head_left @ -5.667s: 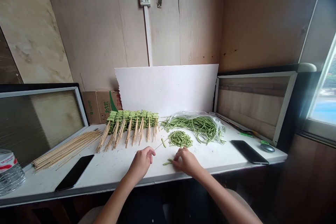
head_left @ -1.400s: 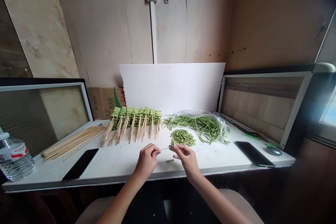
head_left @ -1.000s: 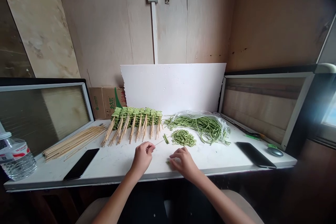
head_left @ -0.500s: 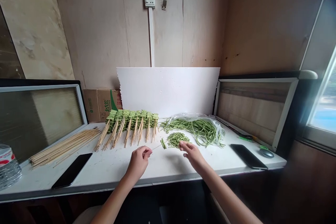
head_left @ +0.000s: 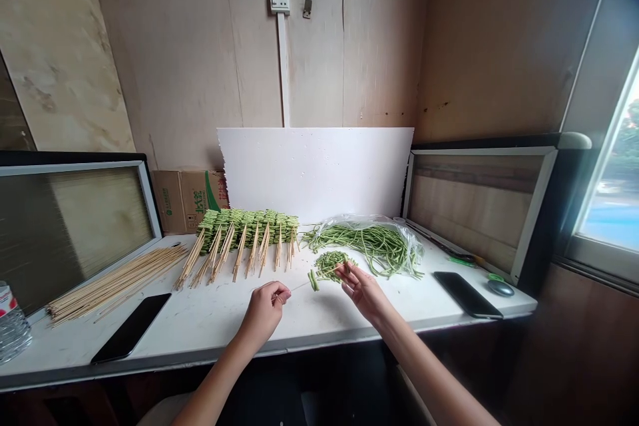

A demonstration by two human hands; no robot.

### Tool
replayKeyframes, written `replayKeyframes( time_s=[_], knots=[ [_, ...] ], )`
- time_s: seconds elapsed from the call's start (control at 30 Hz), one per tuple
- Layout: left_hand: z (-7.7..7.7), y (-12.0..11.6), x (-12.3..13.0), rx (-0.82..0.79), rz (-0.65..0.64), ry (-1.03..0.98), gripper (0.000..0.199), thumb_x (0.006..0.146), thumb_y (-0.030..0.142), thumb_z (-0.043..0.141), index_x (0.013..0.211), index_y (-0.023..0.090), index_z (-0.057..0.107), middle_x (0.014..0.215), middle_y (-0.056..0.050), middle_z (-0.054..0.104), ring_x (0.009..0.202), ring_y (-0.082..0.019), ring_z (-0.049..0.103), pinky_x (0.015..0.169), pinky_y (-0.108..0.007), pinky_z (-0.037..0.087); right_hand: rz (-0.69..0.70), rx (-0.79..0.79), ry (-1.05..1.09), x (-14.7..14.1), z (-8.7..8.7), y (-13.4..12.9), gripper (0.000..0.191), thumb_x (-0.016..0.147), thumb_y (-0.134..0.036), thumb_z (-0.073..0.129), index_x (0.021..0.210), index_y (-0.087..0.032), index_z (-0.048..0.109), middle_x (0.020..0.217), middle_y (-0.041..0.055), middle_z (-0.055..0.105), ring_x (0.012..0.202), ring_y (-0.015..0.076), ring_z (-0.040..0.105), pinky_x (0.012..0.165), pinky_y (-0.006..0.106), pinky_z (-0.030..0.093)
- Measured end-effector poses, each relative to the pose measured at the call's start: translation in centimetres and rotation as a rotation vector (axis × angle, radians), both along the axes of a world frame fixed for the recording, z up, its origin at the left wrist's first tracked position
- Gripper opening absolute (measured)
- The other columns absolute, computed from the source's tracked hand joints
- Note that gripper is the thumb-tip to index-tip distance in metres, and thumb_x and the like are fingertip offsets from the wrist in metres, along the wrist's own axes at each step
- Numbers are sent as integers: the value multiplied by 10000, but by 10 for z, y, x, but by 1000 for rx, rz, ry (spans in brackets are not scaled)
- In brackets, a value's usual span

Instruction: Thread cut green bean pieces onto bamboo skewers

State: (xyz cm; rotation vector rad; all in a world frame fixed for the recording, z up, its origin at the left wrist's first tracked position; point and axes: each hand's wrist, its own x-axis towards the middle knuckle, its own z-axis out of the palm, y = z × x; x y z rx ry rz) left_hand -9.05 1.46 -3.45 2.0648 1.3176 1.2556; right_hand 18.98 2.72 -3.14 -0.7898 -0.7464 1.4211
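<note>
A stick (head_left: 300, 286) is pinched by the left hand (head_left: 265, 309), with bean bits (head_left: 313, 280) stuck on it at that hand's two o'clock. The pile (head_left: 329, 262) is seen at ten o'clock from the right hand (head_left: 362, 289); whether anything is gripped there cannot be told.

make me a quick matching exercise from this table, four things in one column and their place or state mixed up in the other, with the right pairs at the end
Column one
1. left hand
2. long green beans
3. loose bare skewers
4. cardboard box

Column two
A. at the left side of the white board
B. pinching a thin stick with green pieces on it
C. beside the black phone on the left
D. partly covered by a clear plastic bag

Right pairs: 1-B, 2-D, 3-C, 4-A
</note>
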Motion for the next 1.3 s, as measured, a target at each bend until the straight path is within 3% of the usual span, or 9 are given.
replayKeyframes(
  time_s=[0.67, 0.97, 1.3],
  knots=[
    [0, -1, -1, 15, 9, 16, 247, 906, 331, 537, 756, 196, 678, 732, -51, 698, 703, -201, 649, 695, -307, 507, -6, 60, -38, 1, -5, 0, 310, 762, -421, 883, 994, -237, 790, 1167, 78, 775, 1286, 274, 634, 762, 243, 586],
    [-3, 1, -2, 44, 15, 15, 227, 902, 295, 552, 757, 191, 692, 748, -57, 714, 706, -201, 659, 693, -305, 513, -74, 57, -92, -9, -6, -3, 350, 723, -490, 881, 976, -268, 786, 1171, 77, 775, 1312, 331, 608, 878, 363, 572],
    [-11, 0, 0, 119, 45, 36, 214, 910, 231, 522, 744, 197, 652, 758, -45, 683, 725, -190, 626, 702, -290, 475, -161, 19, -76, -23, -8, -12, 413, 701, -525, 888, 998, -258, 781, 1223, 99, 755, 1339, 314, 583, 1022, 406, 485]
  ],
)
